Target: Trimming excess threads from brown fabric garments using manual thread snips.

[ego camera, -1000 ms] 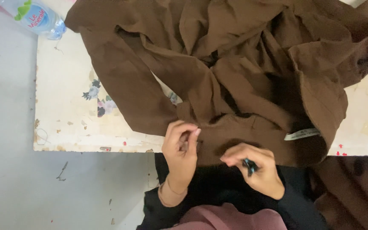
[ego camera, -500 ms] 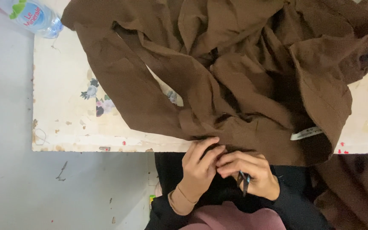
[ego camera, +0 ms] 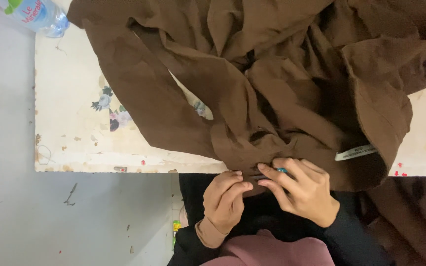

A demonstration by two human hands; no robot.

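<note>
The brown garment [ego camera: 282, 88] lies heaped across the table [ego camera: 75, 128], its near edge spilling over the front lip toward the person's lap, and that hem is where both hands work. Closest in, the left hand [ego camera: 225, 202] has its grip pressed together, fingertips pinching a fold of the brown cloth right at the table's edge. Just beside it and touching the same fold, the right hand [ego camera: 301, 189] curls its fingers onto the fabric, with a small blue-tipped object [ego camera: 282, 170] caught between them; what that object is cannot be told. A white sewn-in label [ego camera: 356, 152] sits on the cloth just beyond the right hand. The cloth looks soft, light and limp, creasing freely and draping where it hangs, so it should bunch and slide rather than hold any shape; a seam or hem edge, pinched between fingertips, looks like the surest place to take hold. Farther out, a faded floral print [ego camera: 107, 108] shows on the bare tabletop, and a clear plastic water bottle [ego camera: 38, 15] lies at the far left corner, well apart from the hands.
</note>
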